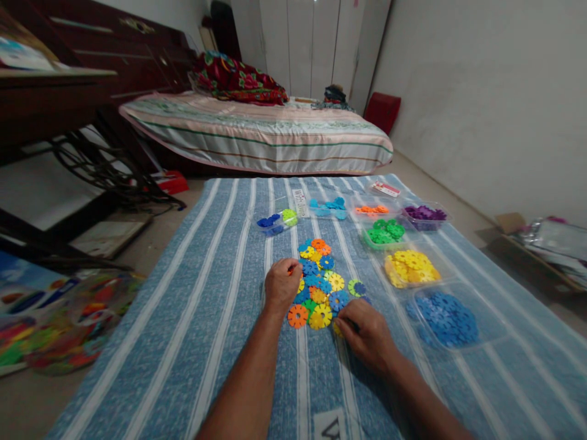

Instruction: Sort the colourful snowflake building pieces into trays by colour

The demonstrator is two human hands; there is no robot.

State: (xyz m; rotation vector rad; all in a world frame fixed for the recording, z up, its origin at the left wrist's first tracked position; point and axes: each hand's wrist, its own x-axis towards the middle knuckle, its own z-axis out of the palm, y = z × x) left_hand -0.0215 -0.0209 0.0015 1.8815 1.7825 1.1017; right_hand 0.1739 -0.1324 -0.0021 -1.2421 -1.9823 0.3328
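A loose pile of flat plastic snowflake discs [318, 284] in blue, yellow, orange and green lies on a blue striped cloth [220, 318]. My left hand [280, 284] rests at the pile's left edge, fingers curled around an orange disc. My right hand [364, 333] lies at the pile's lower right, fingers pinched on a yellow disc that is mostly hidden.
Clear trays hold sorted discs: blue [447, 318], yellow [411, 269], green [385, 232], purple [424, 214], orange [372, 210], light blue [328, 208], dark blue with lime [277, 221]. A bed [257, 131] stands behind, a dark table [50, 98] at the left, bags [55, 324] on the floor.
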